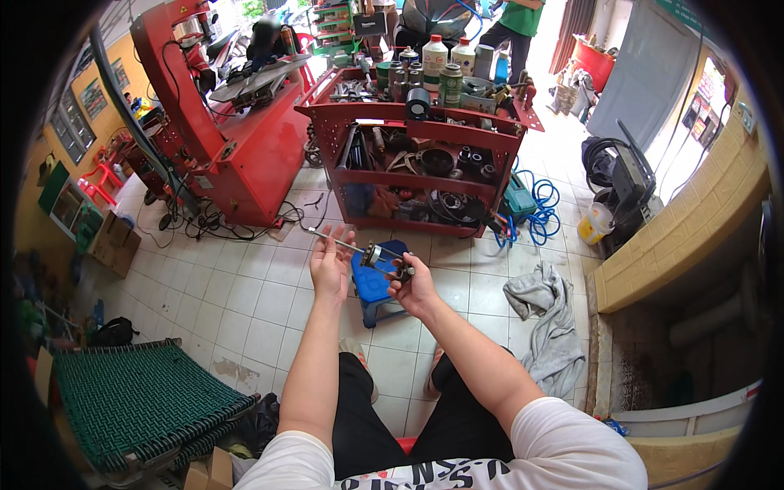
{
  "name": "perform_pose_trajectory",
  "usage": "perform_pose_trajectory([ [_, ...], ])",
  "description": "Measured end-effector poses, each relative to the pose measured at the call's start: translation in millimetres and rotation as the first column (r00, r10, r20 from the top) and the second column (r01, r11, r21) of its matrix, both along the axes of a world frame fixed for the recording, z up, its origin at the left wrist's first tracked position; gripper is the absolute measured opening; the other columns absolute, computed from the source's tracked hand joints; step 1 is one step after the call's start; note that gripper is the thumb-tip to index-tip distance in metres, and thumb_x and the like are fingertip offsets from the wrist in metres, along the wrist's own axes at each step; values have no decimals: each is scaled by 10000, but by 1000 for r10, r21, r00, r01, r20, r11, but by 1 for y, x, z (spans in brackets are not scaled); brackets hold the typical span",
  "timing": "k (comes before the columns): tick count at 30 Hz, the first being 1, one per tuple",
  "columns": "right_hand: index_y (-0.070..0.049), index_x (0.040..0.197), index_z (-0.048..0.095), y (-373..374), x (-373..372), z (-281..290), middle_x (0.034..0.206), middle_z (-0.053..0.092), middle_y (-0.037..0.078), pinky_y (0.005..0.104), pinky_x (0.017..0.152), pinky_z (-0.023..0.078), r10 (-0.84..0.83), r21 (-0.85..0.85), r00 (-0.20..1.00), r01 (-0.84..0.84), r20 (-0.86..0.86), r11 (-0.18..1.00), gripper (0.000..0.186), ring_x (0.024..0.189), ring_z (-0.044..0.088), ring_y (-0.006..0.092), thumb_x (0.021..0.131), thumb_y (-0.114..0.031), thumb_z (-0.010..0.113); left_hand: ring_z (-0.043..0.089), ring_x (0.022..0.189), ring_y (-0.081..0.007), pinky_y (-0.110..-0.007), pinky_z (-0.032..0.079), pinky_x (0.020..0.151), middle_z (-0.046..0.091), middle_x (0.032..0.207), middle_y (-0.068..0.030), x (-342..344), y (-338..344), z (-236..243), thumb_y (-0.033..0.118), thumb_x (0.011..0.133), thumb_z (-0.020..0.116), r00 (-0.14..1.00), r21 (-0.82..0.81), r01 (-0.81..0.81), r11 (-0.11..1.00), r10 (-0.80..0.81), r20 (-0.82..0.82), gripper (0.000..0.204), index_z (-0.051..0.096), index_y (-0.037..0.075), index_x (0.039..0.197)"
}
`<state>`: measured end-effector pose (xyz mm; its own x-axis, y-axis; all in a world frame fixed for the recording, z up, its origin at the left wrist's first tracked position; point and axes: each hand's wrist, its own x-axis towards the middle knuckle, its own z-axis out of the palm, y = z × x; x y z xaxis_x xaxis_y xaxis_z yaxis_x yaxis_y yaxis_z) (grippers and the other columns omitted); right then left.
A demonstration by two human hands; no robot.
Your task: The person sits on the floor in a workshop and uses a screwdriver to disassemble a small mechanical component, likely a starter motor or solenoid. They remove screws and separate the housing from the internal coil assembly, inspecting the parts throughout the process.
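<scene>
In front of me I hold up a metal rod assembly (372, 255), a long thin rod with a round silver and dark collar and a darker end piece. My right hand (415, 287) is closed around that dark end, partly hiding it. Its free end slants up to the left, across my left hand (331, 266). That hand is palm up, its fingers apart beside the rod; whether they touch it I cannot tell. Beneath the assembly stands a blue plastic stool (373, 284) on the tiled floor.
Ahead stands a red tool cart (425, 178) loaded with bottles, cans and parts. A red machine (253, 155) with cables is left of it. A blue hose (539, 214) and a grey cloth (543, 318) lie right; a green woven cot (147, 404) sits lower left. People stand behind the cart.
</scene>
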<state>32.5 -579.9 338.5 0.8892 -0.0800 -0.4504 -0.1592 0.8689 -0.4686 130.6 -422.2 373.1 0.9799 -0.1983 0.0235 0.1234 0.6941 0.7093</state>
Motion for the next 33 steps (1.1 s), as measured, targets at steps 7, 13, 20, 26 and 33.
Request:
perform_pose_trajectory([
  [7,-97,994,568,-5,2,-3,782,573,102,301,559,421,-22,24,1000,22,-11,999,319,533,465,142,926,-409,576,685,969,-203,-312,586,816,669,1108,-85,3,-1,-10,163,961,655,998,89,-61,994,62,-2,289,548,46,1202],
  [13,-95,988,570,-1,2,2,768,565,93,298,559,412,3,6,1000,-3,7,1000,323,535,458,143,925,-412,578,675,893,-155,-268,592,728,677,1018,-52,12,5,-22,167,924,707,987,152,-155,976,160,-23,269,562,72,1130],
  [20,-94,998,564,-5,0,-1,760,569,91,300,553,410,-16,10,1000,16,9,1000,331,537,465,144,924,-416,581,677,967,-192,-311,571,834,670,1121,-64,-1,-5,-1,151,952,666,1000,-50,30,998,-30,9,304,558,84,1227],
  [26,-100,980,551,-6,1,2,732,568,75,297,528,409,-19,5,1000,19,-4,1000,314,529,474,136,938,-410,574,686,943,-195,-296,579,788,672,1080,-58,3,-1,-12,154,926,700,998,72,-51,996,54,-37,266,583,91,1157],
  [33,-96,993,571,0,2,2,751,565,74,306,549,408,5,-37,1000,-5,15,999,332,541,481,144,920,-419,590,685,872,-180,-266,574,699,670,1019,-51,14,6,-28,188,898,739,994,87,-100,991,104,-45,261,579,113,1091],
])
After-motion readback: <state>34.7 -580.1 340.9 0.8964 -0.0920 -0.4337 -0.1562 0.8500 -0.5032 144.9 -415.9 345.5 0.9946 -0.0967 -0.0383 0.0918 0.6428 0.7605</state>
